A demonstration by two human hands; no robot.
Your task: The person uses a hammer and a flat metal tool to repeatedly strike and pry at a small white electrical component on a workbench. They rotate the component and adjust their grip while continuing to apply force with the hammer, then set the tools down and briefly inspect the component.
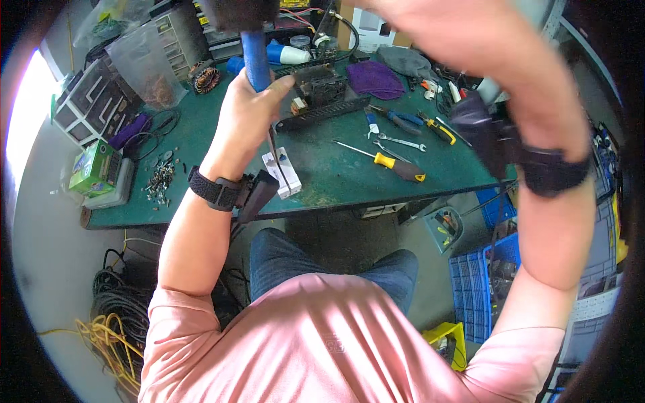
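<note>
My left hand (250, 111) is closed around the blue handle (254, 60) of a tool, held upright over the table. Its dark, bulky head (240, 12) runs out of the top edge, so its exact kind is unclear. Below the fist, a thin dark strip or cord (277, 153) hangs down past a small white box (282, 172). Raised at the upper right, my right hand (463, 37) is smeared by motion and its fingers are not visible. Beside the left hand, an opened black device (321, 87) lies on the green table (322, 191).
A yellow-handled screwdriver (396, 166), wrenches (403, 142) and pliers (398, 121) lie to the right. A purple cloth (376, 79) is behind them. Loose screws (160, 180) and a green box (95, 168) occupy the left. Blue crates (470, 295) and coiled cables (117, 302) are on the floor.
</note>
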